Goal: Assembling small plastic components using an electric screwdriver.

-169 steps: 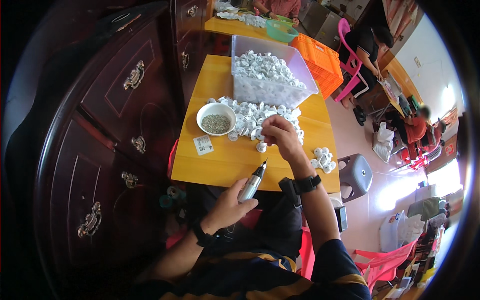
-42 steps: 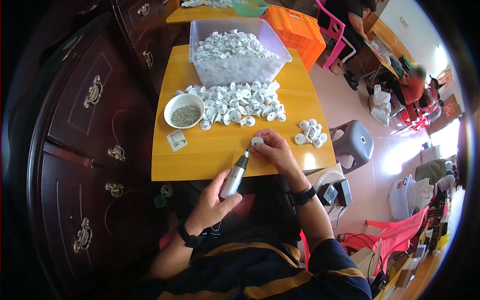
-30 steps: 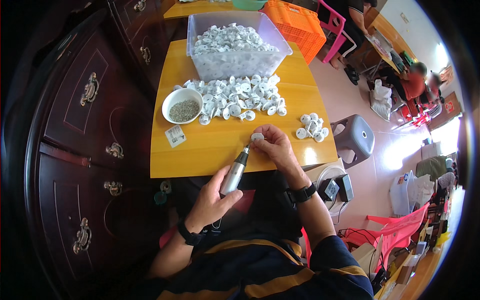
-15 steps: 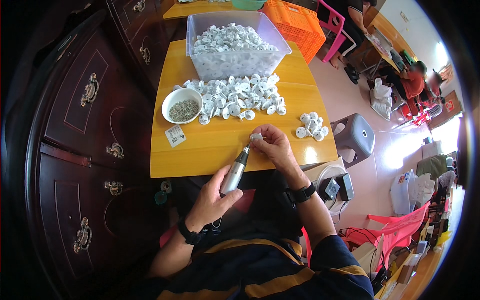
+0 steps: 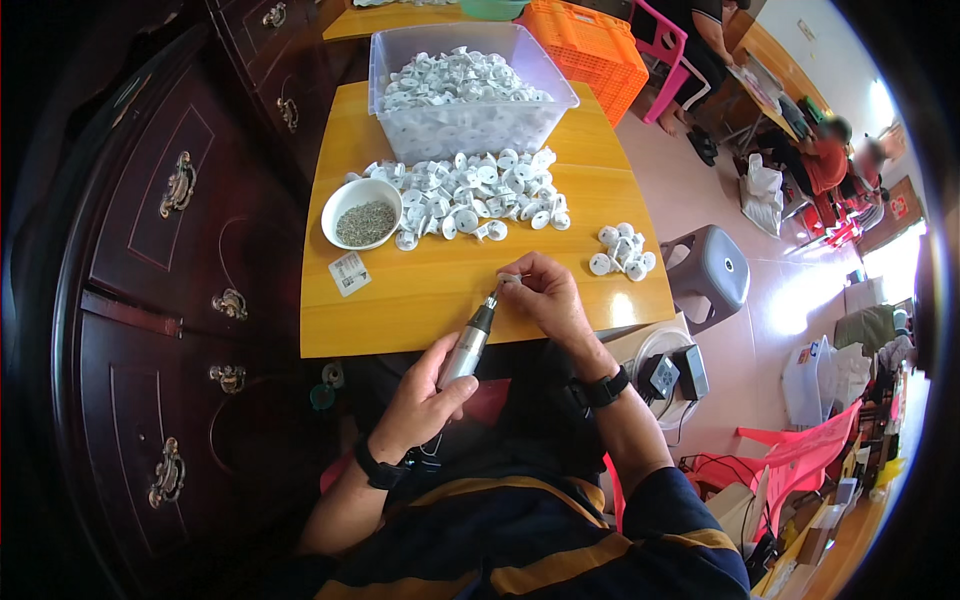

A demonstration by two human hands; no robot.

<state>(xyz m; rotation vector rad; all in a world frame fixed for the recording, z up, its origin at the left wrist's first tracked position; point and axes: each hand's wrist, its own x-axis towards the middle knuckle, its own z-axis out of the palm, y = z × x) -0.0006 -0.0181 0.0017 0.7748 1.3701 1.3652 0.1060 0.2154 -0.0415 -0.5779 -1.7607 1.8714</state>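
My left hand is wrapped round a silver and black electric screwdriver, whose tip points up and to the right. Between the fingers and thumb of my right hand is a small white plastic part, mostly covered by the fingers. The screwdriver's tip is at this part; whether a screw sits there is too small to tell. Beyond the hands lies a heap of white round plastic parts. A white bowl of small metal screws stands to its left.
A clear plastic bin full of white parts stands at the far side of the yellow table. A small group of white parts lies on the right, near a grey stool. An orange crate stands behind. Other people sit farther right.
The white part has been tilted in my right fingers and shows less of its round face. The screwdriver has shifted very slightly, still close to the part.
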